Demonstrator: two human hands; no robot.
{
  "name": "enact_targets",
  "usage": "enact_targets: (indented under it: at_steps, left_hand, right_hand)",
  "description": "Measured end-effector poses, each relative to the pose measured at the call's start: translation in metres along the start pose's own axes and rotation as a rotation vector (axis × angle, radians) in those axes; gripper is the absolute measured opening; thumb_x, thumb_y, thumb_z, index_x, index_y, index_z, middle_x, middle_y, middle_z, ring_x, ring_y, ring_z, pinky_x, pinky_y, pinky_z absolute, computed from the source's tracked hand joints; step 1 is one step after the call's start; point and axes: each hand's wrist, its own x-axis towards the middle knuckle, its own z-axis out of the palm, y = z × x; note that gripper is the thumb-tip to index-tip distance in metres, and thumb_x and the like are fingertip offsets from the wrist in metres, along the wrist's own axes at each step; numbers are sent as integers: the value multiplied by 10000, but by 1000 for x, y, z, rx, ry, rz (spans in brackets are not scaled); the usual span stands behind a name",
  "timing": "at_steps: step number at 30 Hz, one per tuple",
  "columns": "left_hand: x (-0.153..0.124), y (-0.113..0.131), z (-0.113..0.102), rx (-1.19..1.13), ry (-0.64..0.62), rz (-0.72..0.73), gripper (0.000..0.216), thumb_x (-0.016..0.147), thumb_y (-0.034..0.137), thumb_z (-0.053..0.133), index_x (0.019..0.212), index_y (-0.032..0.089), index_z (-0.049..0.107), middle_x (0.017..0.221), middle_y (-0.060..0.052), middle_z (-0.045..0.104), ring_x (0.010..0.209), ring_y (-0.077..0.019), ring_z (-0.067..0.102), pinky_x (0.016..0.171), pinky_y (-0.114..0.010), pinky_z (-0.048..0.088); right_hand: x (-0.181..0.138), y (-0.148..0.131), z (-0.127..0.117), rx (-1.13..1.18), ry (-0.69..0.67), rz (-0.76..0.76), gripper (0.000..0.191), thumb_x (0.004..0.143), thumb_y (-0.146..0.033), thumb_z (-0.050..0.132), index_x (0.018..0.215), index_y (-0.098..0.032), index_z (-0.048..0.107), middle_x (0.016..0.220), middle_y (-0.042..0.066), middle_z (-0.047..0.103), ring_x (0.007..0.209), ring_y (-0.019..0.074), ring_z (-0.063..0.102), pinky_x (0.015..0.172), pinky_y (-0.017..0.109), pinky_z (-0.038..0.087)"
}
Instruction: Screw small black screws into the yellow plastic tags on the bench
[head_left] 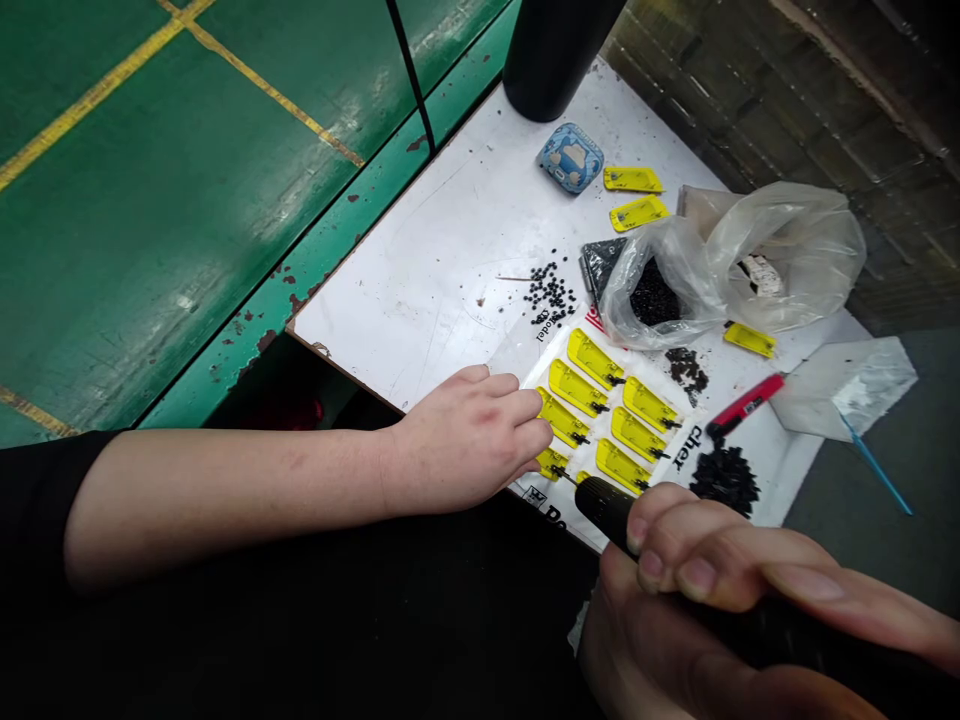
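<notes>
My right hand point(697, 590) is wrapped round a black electric screwdriver point(604, 507). Its thin bit reaches the dark end of a yellow plastic piece point(553, 464) at the lower left of a group. My left hand point(476, 440) has its fingers curled over that same piece, hiding much of it. Several like yellow pieces point(595, 359) lie in two columns on a white printed sheet point(679, 425), most with a small black part at one end. Small black parts lie in a heap point(724, 482) by the sheet's right side.
Clear plastic bags point(787, 255) stand open, one holding black bits. Loose black dots point(551, 292), a blue patterned case point(571, 158), a black cylinder point(551, 60) and a red-and-black cutter point(746, 405) are on the white board point(420, 270). A green surface point(225, 200) adjoins it.
</notes>
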Motion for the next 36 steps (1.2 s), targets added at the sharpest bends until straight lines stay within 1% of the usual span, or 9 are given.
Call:
enact_targets:
  at_steps: [4, 12, 15, 18, 21, 28, 30, 33, 36]
  left_hand:
    - [0, 0, 0, 3, 3, 2, 238, 1082, 433, 645, 973, 222, 672, 991, -36, 705, 928, -262, 615, 808, -447, 375]
    - [1, 0, 0, 3, -5, 1, 246, 1082, 440, 649, 975, 220, 681, 994, -44, 713, 931, -259, 617, 810, -448, 377]
    - [0, 0, 0, 1, 2, -1, 246, 1079, 440, 659, 971, 219, 683, 988, -40, 710, 927, -260, 617, 810, -447, 376]
    - [0, 0, 0, -5, 11, -1, 248, 1076, 438, 665, 961, 220, 685, 983, -37, 708, 925, -259, 616, 817, -448, 379]
    - [0, 0, 0, -7, 12, -2, 252, 1079, 436, 662, 952, 221, 690, 972, -35, 707, 918, -257, 615, 813, -449, 376]
    - [0, 0, -1, -14, -3, -9, 241, 1080, 433, 656, 970, 223, 699, 988, -35, 710, 926, -261, 615, 819, -449, 378]
    - [0, 0, -1, -14, -6, -9, 238, 1083, 431, 651, 975, 224, 698, 990, -35, 711, 926, -261, 614, 817, -447, 377]
    - [0, 0, -2, -11, -4, -8, 234, 1082, 430, 655, 976, 225, 696, 986, -32, 708, 925, -262, 615, 817, -444, 375]
    - [0, 0, -2, -8, -4, -6, 239, 1082, 435, 656, 972, 225, 692, 985, -32, 706, 930, -263, 618, 818, -444, 374]
  right_hand:
    - [0, 1, -3, -45, -48, 11, 468, 1081, -659, 576, 826, -272, 509, 704, -50, 398, 477, 110, 436, 494, 334, 480]
    - [-3, -5, 15, -185, 69, -4, 447, 1087, -659, 523, 845, -288, 463, 712, -48, 344, 482, 121, 353, 503, 334, 417]
    - [-2, -6, 18, -183, 68, -36, 449, 1087, -682, 502, 864, -293, 472, 705, -54, 340, 472, 116, 336, 502, 325, 418]
    - [-3, -9, 15, -194, 3, 8, 350, 1110, -581, 511, 898, -302, 506, 695, -54, 370, 479, 125, 374, 513, 329, 458]
    - [-8, -10, 10, -169, 29, 83, 241, 1114, -484, 519, 944, -316, 547, 699, -47, 408, 496, 143, 404, 527, 354, 489]
    - [-11, -4, -2, -64, -35, 163, 421, 1086, -630, 539, 833, -294, 555, 660, -32, 403, 496, 158, 440, 484, 384, 503]
    - [-8, -4, -3, -42, -28, 156, 404, 1092, -590, 555, 822, -289, 540, 658, -32, 419, 496, 152, 456, 480, 365, 503]
    - [-7, -3, -5, -9, -6, 143, 304, 1081, -442, 619, 834, -289, 530, 667, -38, 438, 500, 138, 461, 496, 339, 502]
    - [-10, 1, -9, -9, -49, 148, 281, 1053, -427, 667, 843, -293, 537, 679, -41, 434, 497, 135, 449, 496, 339, 506]
